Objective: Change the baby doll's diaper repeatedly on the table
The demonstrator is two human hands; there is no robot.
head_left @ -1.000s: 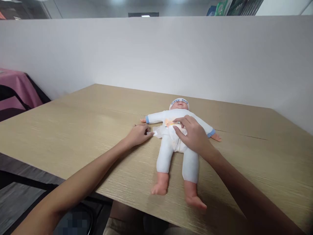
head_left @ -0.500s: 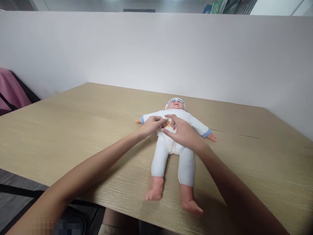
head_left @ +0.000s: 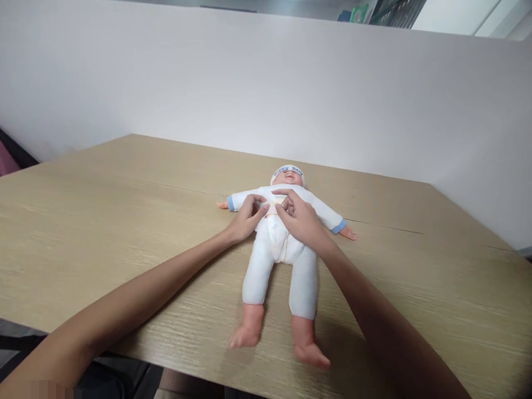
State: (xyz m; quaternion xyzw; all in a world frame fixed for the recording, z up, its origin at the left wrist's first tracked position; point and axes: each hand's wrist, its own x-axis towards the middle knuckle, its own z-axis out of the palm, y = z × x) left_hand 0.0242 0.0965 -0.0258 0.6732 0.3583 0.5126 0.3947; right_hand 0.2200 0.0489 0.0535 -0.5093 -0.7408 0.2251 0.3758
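Note:
A baby doll point(head_left: 303, 195) lies on its back on the table, head away from me and feet toward me. It wears a white long-sleeved shirt with blue cuffs, white trousers and a printed cap. Over the trousers sits a white diaper point(head_left: 279, 238) with an orange line at its waist. My left hand point(head_left: 248, 217) pinches the shirt by the belly between thumb and forefinger. On the other side my right hand point(head_left: 300, 217) has thumb and forefinger on the shirt's printed front, the other fingers curled. The exact grip of the fingertips is partly hidden.
The wooden table point(head_left: 124, 238) has a thin seam across it behind the doll. A white partition point(head_left: 208, 83) rises along its far side. Something pink and black point(head_left: 14, 155) shows at the left edge.
My hands have moved slightly apart at the doll's belly. The shirt front now sits higher, and more of the diaper's front shows. The view has shifted a little to the right.

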